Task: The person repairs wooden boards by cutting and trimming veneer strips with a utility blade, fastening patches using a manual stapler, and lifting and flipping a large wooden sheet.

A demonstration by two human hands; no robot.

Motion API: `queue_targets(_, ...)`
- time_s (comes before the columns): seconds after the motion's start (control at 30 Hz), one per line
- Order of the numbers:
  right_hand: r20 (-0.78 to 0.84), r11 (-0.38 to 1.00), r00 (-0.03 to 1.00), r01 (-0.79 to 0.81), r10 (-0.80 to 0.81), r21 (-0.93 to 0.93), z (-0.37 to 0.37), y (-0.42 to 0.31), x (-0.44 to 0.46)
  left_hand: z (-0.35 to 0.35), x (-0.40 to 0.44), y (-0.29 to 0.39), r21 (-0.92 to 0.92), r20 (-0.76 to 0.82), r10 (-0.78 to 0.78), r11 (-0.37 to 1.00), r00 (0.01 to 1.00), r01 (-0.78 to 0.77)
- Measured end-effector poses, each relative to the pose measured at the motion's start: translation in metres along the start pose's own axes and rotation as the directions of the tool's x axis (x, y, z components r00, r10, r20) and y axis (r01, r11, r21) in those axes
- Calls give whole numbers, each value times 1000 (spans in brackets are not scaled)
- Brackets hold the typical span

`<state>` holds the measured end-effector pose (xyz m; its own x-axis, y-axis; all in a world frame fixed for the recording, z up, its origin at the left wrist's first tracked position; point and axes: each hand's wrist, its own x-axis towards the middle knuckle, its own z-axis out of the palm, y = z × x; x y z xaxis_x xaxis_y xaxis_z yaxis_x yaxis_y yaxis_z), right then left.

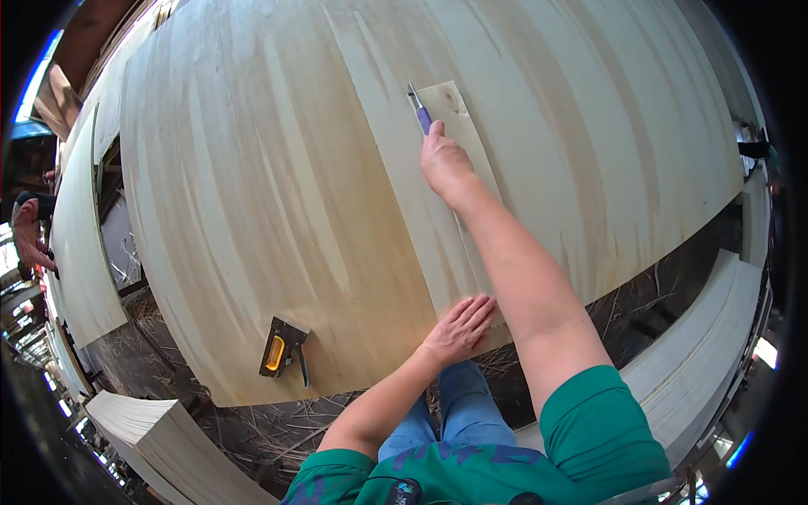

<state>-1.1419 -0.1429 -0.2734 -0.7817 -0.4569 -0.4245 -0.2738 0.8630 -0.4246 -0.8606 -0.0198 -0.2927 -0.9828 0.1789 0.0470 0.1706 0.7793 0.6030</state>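
Observation:
My right hand is closed round the purple handle of a cutting tool, whose metal tip rests near the top left corner of a narrow veneer strip. That strip lies on a large wood veneer sheet. My left hand lies flat with fingers spread at the near end of the strip, by the sheet's front edge. To the left of it, a black and yellow staple gun rests on the sheet, touched by neither hand.
Stacks of veneer stand at the lower left and lower right. Wood scraps litter the dark floor in front of the sheet. Another sheet lies at the left, with a person beside it.

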Motion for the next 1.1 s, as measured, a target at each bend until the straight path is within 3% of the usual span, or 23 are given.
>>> queue_targets(0.2,102,997,994,-16,24,-72,-6,9,-31,-5,0,-2,-3,19,14,1000,1000,-14)
queue_targets(0.4,72,999,997,12,-8,-53,-2,24,-59,-5,2,-2,27,-48,26,999,999,-25)
queue_targets(0.53,118,998,992,-50,45,45,20,72,-147,4,-5,-5,-41,-35,28,999,999,-30)
queue_targets(0.6,174,992,977,-122,126,-32,23,97,-202,2,-1,-6,-73,-60,34,997,998,-38)
queue_targets(0.7,39,996,998,44,-47,73,7,109,-231,-7,5,-5,-90,-148,32,995,988,-46)
queue_targets(0.8,-167,968,978,155,-122,198,-5,65,-151,-14,-4,-1,-75,-154,79,993,985,-91)
queue_targets(0.87,-283,962,933,258,-222,95,-6,20,-76,-25,-10,-3,-64,-205,182,978,962,-198)
queue_targets(0.9,-294,963,927,262,-232,66,3,5,-41,-33,-18,-4,-186,-207,118,970,971,-157)
queue_targets(0.93,-308,964,921,262,-238,41,13,-2,-21,-39,-26,-9,-246,-249,-52,969,967,-11)
queue_targets(1.0,-173,973,973,181,-155,141,23,-6,-29,-58,-45,-16,-383,-294,-389,885,873,265)
queue_targets(1.07,-66,966,994,100,-86,238,31,-3,-58,-86,-35,-46,-800,-125,-811,423,572,425)
queue_targets(1.1,-34,953,998,59,-51,299,39,4,-92,-101,-18,-60,-922,-6,-893,180,450,344)
